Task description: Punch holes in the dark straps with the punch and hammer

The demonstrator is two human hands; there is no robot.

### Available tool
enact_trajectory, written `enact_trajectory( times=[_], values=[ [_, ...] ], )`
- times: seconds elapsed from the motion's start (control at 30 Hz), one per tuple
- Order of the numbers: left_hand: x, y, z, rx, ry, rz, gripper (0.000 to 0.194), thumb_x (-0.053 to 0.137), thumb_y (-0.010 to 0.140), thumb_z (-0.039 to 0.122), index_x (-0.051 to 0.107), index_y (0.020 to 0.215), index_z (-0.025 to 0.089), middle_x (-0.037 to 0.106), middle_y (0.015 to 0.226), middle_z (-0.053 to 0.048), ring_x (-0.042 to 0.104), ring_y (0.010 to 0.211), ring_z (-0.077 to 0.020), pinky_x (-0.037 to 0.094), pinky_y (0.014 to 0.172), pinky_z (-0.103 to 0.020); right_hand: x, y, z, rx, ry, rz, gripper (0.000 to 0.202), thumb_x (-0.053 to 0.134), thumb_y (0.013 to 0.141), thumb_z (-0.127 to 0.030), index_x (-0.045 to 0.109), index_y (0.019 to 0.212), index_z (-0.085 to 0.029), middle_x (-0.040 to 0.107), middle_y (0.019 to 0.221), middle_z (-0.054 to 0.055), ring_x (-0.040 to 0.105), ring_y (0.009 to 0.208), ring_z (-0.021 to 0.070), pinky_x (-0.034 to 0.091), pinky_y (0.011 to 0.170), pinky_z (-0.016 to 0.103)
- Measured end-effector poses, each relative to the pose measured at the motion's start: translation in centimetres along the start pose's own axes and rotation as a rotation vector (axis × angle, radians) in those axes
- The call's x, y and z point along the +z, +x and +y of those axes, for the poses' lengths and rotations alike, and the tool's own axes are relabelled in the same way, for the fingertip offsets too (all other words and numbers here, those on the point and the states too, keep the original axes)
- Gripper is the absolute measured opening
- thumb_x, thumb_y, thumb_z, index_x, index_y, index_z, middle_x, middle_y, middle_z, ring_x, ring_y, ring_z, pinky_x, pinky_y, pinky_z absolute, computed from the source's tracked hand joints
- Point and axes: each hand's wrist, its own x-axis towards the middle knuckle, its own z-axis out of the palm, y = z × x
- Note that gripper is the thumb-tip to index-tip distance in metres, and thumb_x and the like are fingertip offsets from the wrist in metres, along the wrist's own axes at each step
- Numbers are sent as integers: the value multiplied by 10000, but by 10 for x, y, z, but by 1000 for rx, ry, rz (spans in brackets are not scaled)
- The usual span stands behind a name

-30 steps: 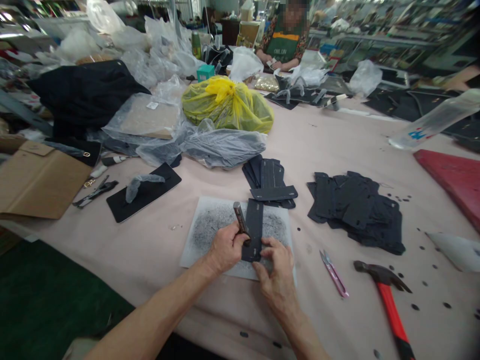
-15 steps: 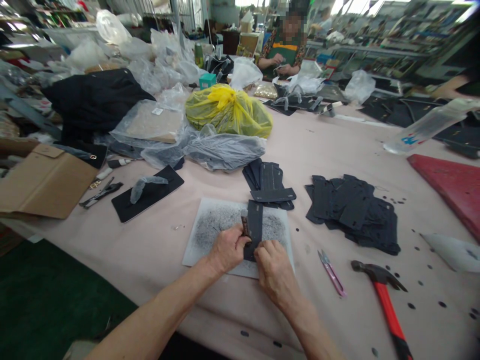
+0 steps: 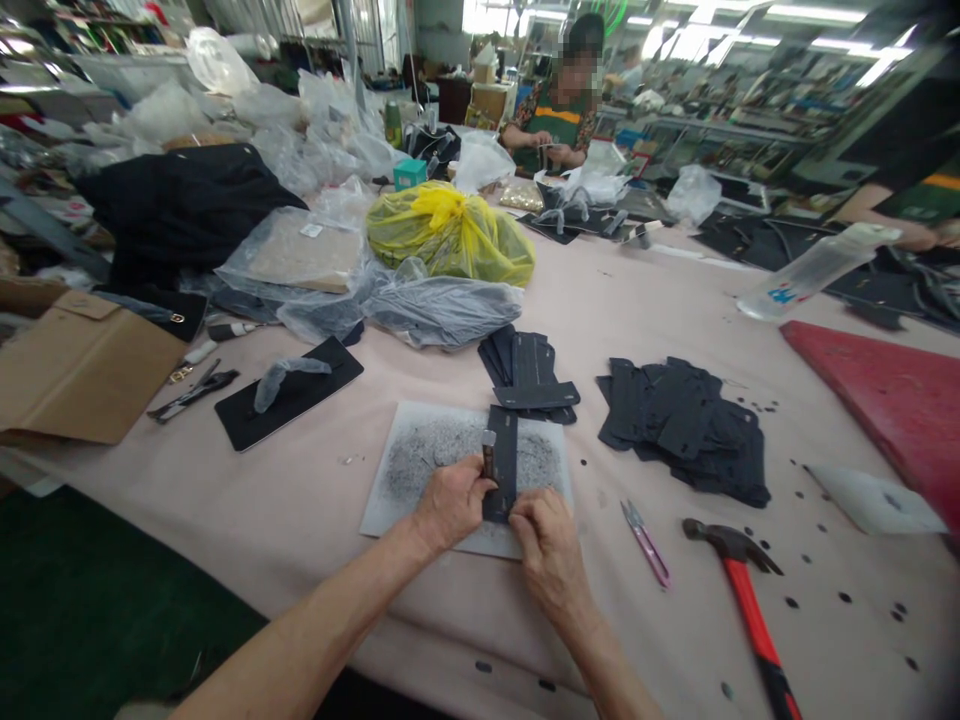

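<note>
My left hand point(image 3: 452, 502) is closed round a short metal hand punch point(image 3: 489, 458), which stands nearly upright at the left side of a dark strip point(image 3: 505, 445). The fingers hide the punch's lower end. My right hand point(image 3: 549, 535) pinches the strip's near right edge between thumb and fingertips. Under the strip lies a pale board point(image 3: 401, 430) covered in dark punch marks. Beyond it is a small pile of similar dark pieces point(image 3: 534, 360). To the right, a larger heap of dark pieces point(image 3: 686, 420) lies on the pink table cover.
Thread snips point(image 3: 646, 545) and a red-handled claw hammer point(image 3: 746, 590) lie right of the board. Farther right are a red slab point(image 3: 885, 390) and a clear bottle point(image 3: 814, 270). A yellow bag point(image 3: 450, 240), cardboard box point(image 3: 90, 365) and black panel point(image 3: 292, 392) are leftward. A co-worker point(image 3: 551, 130) sits opposite.
The view has tilted up and turned slightly right, so most things sit farther left. The punch's pale top end now shows more clearly. Both hands keep nearly the same places on the strip.
</note>
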Motion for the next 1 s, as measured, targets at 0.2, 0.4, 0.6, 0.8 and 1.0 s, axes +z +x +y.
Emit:
enact_trajectory(
  times=[0.2, 0.4, 0.6, 0.8, 1.0],
  values=[
    [-1, -1, 2, 5, 2, -8, 192, 481, 856, 140, 626, 964, 205, 685, 854, -52, 678, 884, -212, 547, 804, -298, 2, -3, -4, -38, -42, -16, 190, 400, 909, -87, 518, 842, -220, 571, 867, 22, 526, 856, 198, 321, 987, 496],
    [-1, 0, 1, -21, -8, -7, 178, 491, 851, 143, 631, 937, 212, 685, 836, -46, 676, 860, -205, 545, 798, -296, 3, -7, -3, -61, -56, 14, 189, 414, 917, -97, 535, 839, -219, 591, 870, 22, 532, 855, 196, 340, 959, 468],
    [-1, 1, -1, -23, -66, -6, 196, 462, 865, 152, 644, 932, 183, 704, 900, -73, 677, 883, -210, 534, 810, -311, -1, 10, 10, -24, -39, -38, 149, 480, 914, -142, 550, 806, -217, 598, 832, 14, 549, 816, 190, 382, 785, 365],
    [-4, 4, 1, -53, -99, -23, 202, 454, 863, 169, 649, 917, 177, 708, 885, -69, 676, 852, -204, 524, 800, -312, -5, 15, 17, -9, -46, -29, 181, 467, 914, -154, 599, 1020, -218, 642, 959, 36, 578, 905, 201, 404, 818, 363],
    [-9, 5, 9, -127, -196, 15, 182, 492, 858, 206, 659, 919, 167, 718, 849, -54, 673, 796, -198, 537, 762, -320, -1, -13, 9, 26, -94, 21, 214, 539, 862, -155, 603, 1049, -236, 609, 1181, 67, 519, 1082, 269, 319, 985, 508]
  ],
)
